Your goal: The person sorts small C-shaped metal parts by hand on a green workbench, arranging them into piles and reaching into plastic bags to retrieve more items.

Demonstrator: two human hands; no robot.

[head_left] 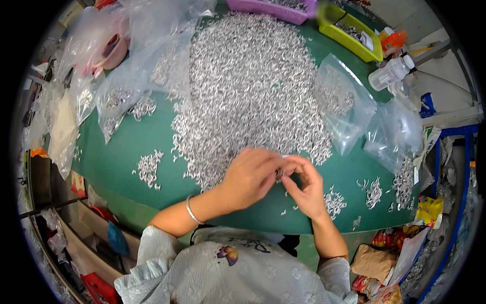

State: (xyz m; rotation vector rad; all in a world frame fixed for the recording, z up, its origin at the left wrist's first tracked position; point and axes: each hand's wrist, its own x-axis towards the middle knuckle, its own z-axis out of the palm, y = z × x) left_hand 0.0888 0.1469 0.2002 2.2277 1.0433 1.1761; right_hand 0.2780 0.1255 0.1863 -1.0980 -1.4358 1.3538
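Observation:
A wide heap of small, shiny silver curved metal pieces (248, 86) covers the middle of the green table (167, 126). At the heap's near edge my two hands meet, fingertips close together. My right hand (306, 190) pinches a small silver metal piece (280, 175) between thumb and fingers; its exact shape is too small to tell. My left hand (252, 176) is closed beside it, knuckles up, and hides whatever its fingertips hold. Near my right wrist lies a small pile of the same pieces (334, 202).
Clear plastic bags (344, 106) with metal pieces lie on both sides of the heap. A purple basket (276, 11), a yellow-green basket (349, 43) and a white-capped bottle (391, 73) stand at the back. Small piles (149, 169) sit at left and right.

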